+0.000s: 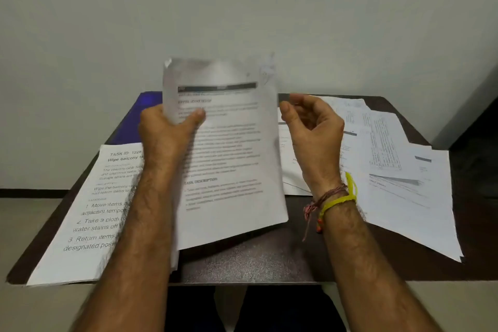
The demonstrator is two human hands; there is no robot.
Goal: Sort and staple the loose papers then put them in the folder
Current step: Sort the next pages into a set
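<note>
My left hand (172, 127) gripped the sheet (229, 153) mid-frame, thumb across its left edge, the page lifted off the desk (256, 259) & tilted. My right hand (312, 127) hung just beside the sheet's right edge, fingers loosely curled, holding nothing. Loose papers (398, 170) lay fanned at right; a stack (89, 213) sat lower left. A blue thing, prob. the folder (140, 108), peeked out behind my left hand. The sheet looked light, floppy, easy to crease, so I judged a grip on both side edges best.
</note>
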